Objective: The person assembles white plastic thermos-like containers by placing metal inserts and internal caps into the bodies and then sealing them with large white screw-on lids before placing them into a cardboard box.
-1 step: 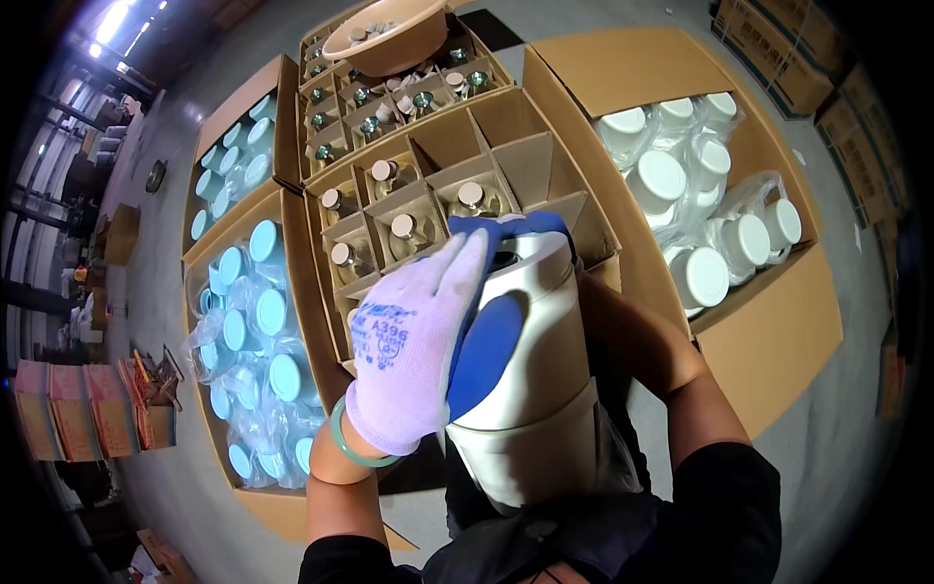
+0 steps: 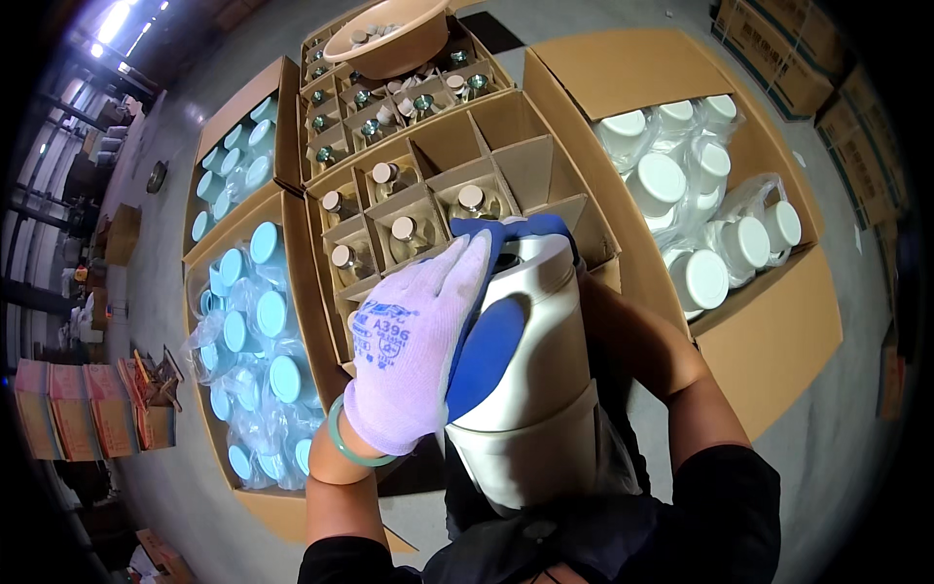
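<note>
A tall white cylindrical vessel [image 2: 545, 360], shaped like a thermos jug, stands tilted close to my body. Its narrowed top has a dark opening, partly covered by gloved fingers. My left hand [image 2: 413, 331], in a lilac glove with a blue-coated palm, presses against the vessel's left side, fingers closed over the top edge and thumb across the front. My right hand [image 2: 545, 226] grips the top from the far right side; only some blue glove fingers show, and the vessel hides the rest. Just beyond is a divided carton [image 2: 525, 146] holding several glass bottles [image 2: 472, 200] with white caps.
Cartons of blue-lidded containers [image 2: 272, 311] stand at left, one of white-lidded containers [image 2: 699, 280] at right. A peach basin [image 2: 389, 44] with small round pieces rests on the far carton of bottles. Stacked boxes [image 2: 778, 54] stand at far right, on the grey floor [image 2: 623, 29].
</note>
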### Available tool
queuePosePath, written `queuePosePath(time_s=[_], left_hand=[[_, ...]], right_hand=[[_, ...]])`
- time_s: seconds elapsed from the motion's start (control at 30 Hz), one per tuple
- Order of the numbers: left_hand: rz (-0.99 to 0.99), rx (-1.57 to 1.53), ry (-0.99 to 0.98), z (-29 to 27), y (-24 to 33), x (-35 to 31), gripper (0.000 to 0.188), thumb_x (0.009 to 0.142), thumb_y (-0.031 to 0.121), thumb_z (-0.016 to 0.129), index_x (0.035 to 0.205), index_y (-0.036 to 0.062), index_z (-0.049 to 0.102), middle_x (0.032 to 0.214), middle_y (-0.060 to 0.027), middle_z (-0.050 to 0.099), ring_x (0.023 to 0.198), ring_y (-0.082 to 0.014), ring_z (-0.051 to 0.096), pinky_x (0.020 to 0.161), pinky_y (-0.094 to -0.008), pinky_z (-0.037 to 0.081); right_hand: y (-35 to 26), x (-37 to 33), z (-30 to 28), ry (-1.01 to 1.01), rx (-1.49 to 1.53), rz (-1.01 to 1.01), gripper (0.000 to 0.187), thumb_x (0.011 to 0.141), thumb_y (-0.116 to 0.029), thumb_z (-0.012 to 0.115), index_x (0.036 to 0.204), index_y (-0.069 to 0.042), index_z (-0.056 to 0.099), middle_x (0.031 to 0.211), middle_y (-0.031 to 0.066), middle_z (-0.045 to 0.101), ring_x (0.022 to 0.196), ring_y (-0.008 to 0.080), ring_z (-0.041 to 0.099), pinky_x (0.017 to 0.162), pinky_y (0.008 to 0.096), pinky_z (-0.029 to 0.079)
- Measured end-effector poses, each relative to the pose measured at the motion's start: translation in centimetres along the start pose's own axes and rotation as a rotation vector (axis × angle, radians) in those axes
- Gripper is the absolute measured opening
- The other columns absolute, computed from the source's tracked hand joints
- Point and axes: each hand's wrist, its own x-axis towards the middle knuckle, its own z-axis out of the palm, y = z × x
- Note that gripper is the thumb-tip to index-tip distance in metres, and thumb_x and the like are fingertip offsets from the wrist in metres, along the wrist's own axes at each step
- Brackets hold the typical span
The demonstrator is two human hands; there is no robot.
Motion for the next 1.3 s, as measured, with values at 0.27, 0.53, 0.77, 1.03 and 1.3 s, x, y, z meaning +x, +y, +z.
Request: queuePosePath(time_s=[0.27,0.53,0.77,1.03,1.3], left_hand=[[-0.451,-1.112,0.297,4.6,-9.2,-5.6,0.056,0.108,0.036,0.027,0.136,-0.0062,0.051,0.139,-0.0193,0.054,0.134,-0.0292,0.047,0.114,-0.04,0.032],[0.028,-0.065,0.251,1.3,-2.4,-2.1,0.044,0.084,0.007,0.064,0.127,0.0015,0.059,0.115,-0.0185,0.066,0.101,-0.0364,0.064,0.093,-0.0414,0.049],[-0.273,-0.965,0.454,4.4,-7.0,-2.6,0.061,0.108,0.043,0.025,0.132,-0.006,0.054,0.135,-0.017,0.058,0.119,-0.0259,0.058,0.107,-0.0381,0.042],[-0.352,-0.806,0.403,4.9,-5.2,-4.0,0.05,0.108,0.035,0.032,0.127,-0.0028,0.059,0.127,-0.0175,0.063,0.115,-0.0265,0.06,0.101,-0.0389,0.045],[-0.15,-0.71,0.378,4.7,-7.5,-3.2,0.056,0.107,0.037,0.03,0.117,-0.0057,0.065,0.116,-0.0165,0.067,0.109,-0.0246,0.061,0.103,-0.036,0.042]], right_hand=[[-9.0,-0.1,7.3,0.055,-0.824,-0.106,0.031,0.098,-0.015,0.056,0.125,-0.002,0.059,0.13,0.0176,0.061,0.118,0.0294,0.061,0.104,0.0404,0.044],[-1.1,-1.8,1.1,0.166,-0.227,-0.128,0.029,0.088,-0.011,0.072,0.114,-0.005,0.064,0.128,0.0177,0.063,0.124,0.0282,0.057,0.105,0.0424,0.044],[-9.1,0.5,5.3,0.143,-1.01,-0.149,0.036,0.099,-0.02,0.055,0.13,-0.002,0.059,0.135,0.0162,0.059,0.131,0.0301,0.052,0.11,0.0403,0.038],[-6.3,-0.4,3.8,0.086,-0.779,-0.099,0.028,0.095,-0.016,0.062,0.119,-0.001,0.064,0.124,0.0157,0.065,0.115,0.0269,0.062,0.102,0.0378,0.046],[-6.6,-1.1,5.8,0.27,-0.574,0.084,0.028,0.099,-0.016,0.052,0.119,-0.001,0.064,0.116,0.0131,0.067,0.11,0.0227,0.063,0.1,0.0385,0.046]])
